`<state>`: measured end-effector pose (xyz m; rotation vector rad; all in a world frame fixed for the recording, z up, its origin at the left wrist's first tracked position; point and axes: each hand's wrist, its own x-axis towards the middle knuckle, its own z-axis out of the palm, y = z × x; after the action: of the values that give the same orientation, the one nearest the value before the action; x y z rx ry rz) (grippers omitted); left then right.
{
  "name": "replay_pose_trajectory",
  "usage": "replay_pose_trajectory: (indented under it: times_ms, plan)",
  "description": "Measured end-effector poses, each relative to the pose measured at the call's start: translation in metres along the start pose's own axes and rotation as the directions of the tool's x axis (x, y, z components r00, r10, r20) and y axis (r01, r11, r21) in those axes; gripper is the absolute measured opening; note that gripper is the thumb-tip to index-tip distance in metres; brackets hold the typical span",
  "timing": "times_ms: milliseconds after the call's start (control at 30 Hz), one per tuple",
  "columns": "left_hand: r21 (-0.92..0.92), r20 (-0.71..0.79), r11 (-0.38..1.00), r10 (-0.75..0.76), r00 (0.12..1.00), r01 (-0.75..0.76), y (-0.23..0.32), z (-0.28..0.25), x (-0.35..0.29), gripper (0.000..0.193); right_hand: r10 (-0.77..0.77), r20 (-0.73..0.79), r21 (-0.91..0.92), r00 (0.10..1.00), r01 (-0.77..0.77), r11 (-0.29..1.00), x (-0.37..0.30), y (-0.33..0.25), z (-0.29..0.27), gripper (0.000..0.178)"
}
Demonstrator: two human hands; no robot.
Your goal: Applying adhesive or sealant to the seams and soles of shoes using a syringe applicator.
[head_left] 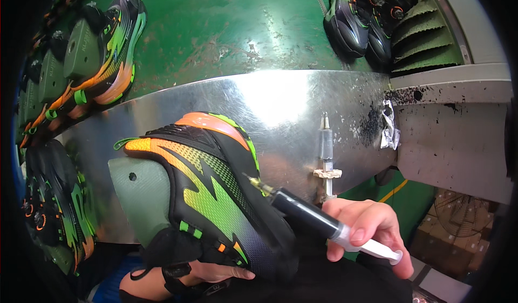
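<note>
My left hand (pixel 220 271) is closed on a black, green and orange sports shoe (pixel 218 187), gripping it from below near the toe. The shoe is tilted on its side, and a grey-green shoe last (pixel 141 195) sticks out of its opening. A syringe (pixel 305 212) filled with black fluid lies in my right hand (pixel 372 223), fingers around the barrel's end and plunger. Its metal needle tip meets the shoe's side near the black and green midsole in view; whether it touches cannot be made out.
A second syringe (pixel 326 146), with clear contents, rests on the shiny metal table (pixel 286 100). Several similar shoes (pixel 116 49) stand at the left, and a pair (pixel 356 19) sits far right on the green surface (pixel 216 38). Crumpled foil (pixel 389 125) hangs by the black-stained right edge.
</note>
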<state>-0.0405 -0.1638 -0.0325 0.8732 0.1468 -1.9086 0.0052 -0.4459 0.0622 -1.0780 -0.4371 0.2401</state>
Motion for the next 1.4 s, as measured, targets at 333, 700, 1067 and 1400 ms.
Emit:
replay_pose_trajectory:
  times_ms: [333,700,1067,1400]
  plan:
    - [0.016,0.012,0.980,-0.200,0.980,0.200,0.015,-0.004,-0.003,0.042,0.142,0.012,-0.037,0.990,-0.141,0.989,0.008,0.010,-0.003,0.076]
    - [-0.013,-0.004,0.966,-0.257,0.966,0.257,0.000,-0.003,-0.005,0.045,0.228,0.040,-0.076,0.973,-0.224,0.972,-0.006,-0.011,0.000,0.078]
    - [-0.250,-0.088,0.921,0.285,0.955,-0.298,0.021,0.026,-0.016,0.025,0.392,-0.027,-0.052,0.919,-0.393,0.918,-0.042,-0.062,0.017,0.078]
    - [-0.474,-0.021,0.661,0.652,0.758,-0.582,0.040,0.045,0.020,0.042,0.414,-0.017,-0.259,0.910,-0.404,0.877,-0.070,-0.102,0.031,0.076]
